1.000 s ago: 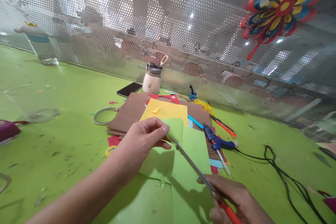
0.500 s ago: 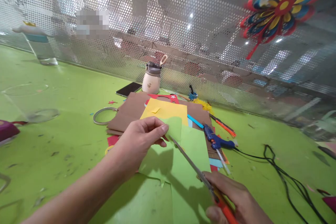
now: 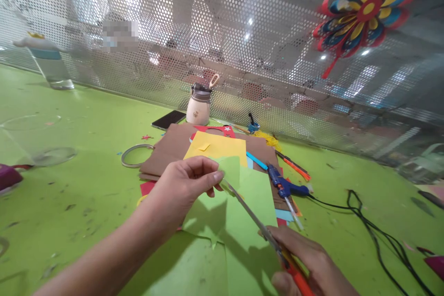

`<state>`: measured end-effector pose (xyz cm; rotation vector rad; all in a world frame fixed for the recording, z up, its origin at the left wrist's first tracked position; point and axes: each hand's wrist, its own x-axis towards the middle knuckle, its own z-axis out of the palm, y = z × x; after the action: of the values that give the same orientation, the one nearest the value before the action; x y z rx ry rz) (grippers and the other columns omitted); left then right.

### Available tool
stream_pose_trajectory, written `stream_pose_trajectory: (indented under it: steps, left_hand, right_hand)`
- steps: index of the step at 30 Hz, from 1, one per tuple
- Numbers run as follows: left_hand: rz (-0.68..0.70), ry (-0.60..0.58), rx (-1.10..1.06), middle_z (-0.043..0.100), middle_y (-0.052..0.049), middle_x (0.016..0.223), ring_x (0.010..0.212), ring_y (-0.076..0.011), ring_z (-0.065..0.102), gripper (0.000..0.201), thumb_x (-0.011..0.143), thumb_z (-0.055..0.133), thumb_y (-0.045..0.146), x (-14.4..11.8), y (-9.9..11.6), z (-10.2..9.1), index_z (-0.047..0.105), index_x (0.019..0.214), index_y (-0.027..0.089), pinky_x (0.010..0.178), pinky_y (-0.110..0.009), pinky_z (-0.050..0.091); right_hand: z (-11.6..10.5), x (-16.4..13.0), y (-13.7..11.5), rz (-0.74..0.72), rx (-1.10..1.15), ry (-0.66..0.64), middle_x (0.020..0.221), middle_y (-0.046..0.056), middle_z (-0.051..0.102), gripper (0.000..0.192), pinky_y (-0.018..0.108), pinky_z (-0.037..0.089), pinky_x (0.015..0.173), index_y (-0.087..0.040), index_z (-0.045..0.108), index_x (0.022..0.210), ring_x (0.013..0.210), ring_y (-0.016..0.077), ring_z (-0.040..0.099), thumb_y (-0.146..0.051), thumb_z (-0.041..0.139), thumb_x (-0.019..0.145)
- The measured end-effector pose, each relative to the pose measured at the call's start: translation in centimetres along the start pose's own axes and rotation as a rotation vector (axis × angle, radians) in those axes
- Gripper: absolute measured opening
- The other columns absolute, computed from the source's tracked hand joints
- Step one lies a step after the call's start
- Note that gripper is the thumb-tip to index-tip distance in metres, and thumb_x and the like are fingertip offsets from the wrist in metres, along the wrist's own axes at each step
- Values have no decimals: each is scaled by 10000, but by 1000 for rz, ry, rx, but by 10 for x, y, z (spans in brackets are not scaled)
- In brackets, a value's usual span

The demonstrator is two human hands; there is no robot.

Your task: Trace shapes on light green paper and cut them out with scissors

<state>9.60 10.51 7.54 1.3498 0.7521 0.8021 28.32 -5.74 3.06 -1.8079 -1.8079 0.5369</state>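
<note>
My left hand (image 3: 190,182) pinches a small piece of light green paper (image 3: 231,169) between thumb and forefinger. Orange-handled scissors (image 3: 255,219) are gripped in my right hand (image 3: 308,259); their blade tips reach the paper just beside my left fingertips. The blades look nearly closed. Below both hands lies a larger light green sheet (image 3: 256,199) with a notched lower edge. A yellow sheet (image 3: 225,145) with a small yellow scrap on it lies just beyond, on top of brown cardboard (image 3: 166,148).
Right of the papers lies a blue glue gun (image 3: 286,186) with a black cord (image 3: 367,222). A tape ring (image 3: 133,155), a phone (image 3: 169,119) and a cream bottle (image 3: 198,108) stand or lie around the stack. A clear cup (image 3: 38,141) is at left. Perforated metal panel (image 3: 222,46) borders the table.
The scissors and both hands keep almost the same place at the small green piece. The whole view has shifted slightly.
</note>
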Motion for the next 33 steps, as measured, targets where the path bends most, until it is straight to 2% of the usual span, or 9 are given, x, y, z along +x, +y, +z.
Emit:
stream_pose_trajectory:
  steps: [6,10,14,17,20,25,28,33]
  left_hand:
    - [16,-20,20,603,45,590,553,-97,519,136,709,733,277,2,-2,-1,643,674,182,592,-233,400]
    - [-2,-1,12,617,45,589,562,-93,530,123,732,721,272,0,0,1,657,666,191,612,-228,411]
    - [-33,34,-44,635,26,589,566,-115,551,109,715,733,274,-3,1,3,687,652,197,600,-246,437]
    - [-38,59,-112,659,23,598,562,-118,572,75,677,766,245,-3,0,4,718,721,206,588,-247,447]
    - [-42,47,-149,678,30,622,564,-109,599,100,657,785,200,-2,0,3,710,723,201,604,-235,455]
    - [-38,13,-124,652,51,598,534,-80,588,100,685,773,211,-1,-1,0,677,677,183,565,-199,428]
    - [-33,0,-112,644,50,599,523,-54,531,101,703,762,219,0,-2,-2,677,675,172,546,-174,407]
    - [-32,-10,-169,641,48,598,527,-49,516,107,689,770,225,-2,-3,0,679,680,171,532,-162,394]
  right_hand:
    - [2,0,2,-38,81,38,675,-3,526,282,255,392,537,-207,632,896,571,167,483,-461,570,792]
    - [5,-1,2,-19,43,95,671,-7,527,283,249,391,518,-203,639,922,555,163,500,-440,622,770]
    - [7,-2,6,-81,40,131,723,3,567,336,250,423,547,-223,618,1026,609,179,553,-474,614,802]
    - [8,-2,9,-111,42,130,772,23,599,403,254,449,562,-233,598,1084,635,187,573,-535,578,818]
    - [7,-4,9,-91,28,115,768,12,598,377,252,466,551,-241,577,1125,608,179,579,-436,634,806]
    - [4,-6,8,-24,-75,85,952,66,628,425,310,520,739,-246,542,1192,844,242,628,-298,674,792]
    - [3,-7,8,6,-150,66,933,71,618,454,333,530,755,-249,509,1233,860,254,629,-290,661,808]
    - [8,-7,6,-3,-141,179,930,56,601,438,327,525,751,-265,521,1204,850,243,620,-246,668,792]
